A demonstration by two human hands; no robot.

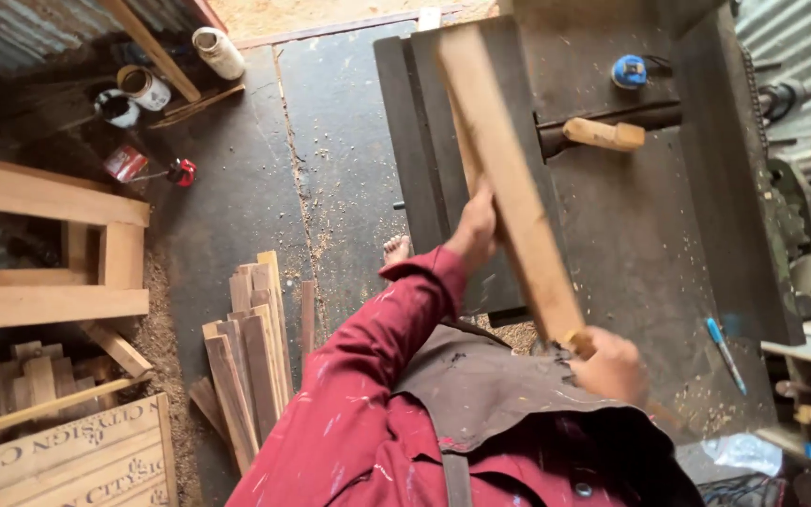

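Single head cam, looking steeply down over the wearer's red-sleeved torso, close in, taking in machine table [631, 235] and sawdust floor [330, 169].

Matt bare-wood plank [509, 178], dusty metal table [631, 235]

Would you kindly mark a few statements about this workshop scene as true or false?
1. Both hands hold the long wooden plank. True: the left hand grips its middle, the right hand its near end.
2. A blue pen lies on the dark machine table. True.
3. The stack of short boards lies on the machine table. False: it lies on the floor, to the left.
4. The blue round object is in the left hand. False: it rests on the machine table, apart from both hands.
5. The sleeve is green. False: it is red.
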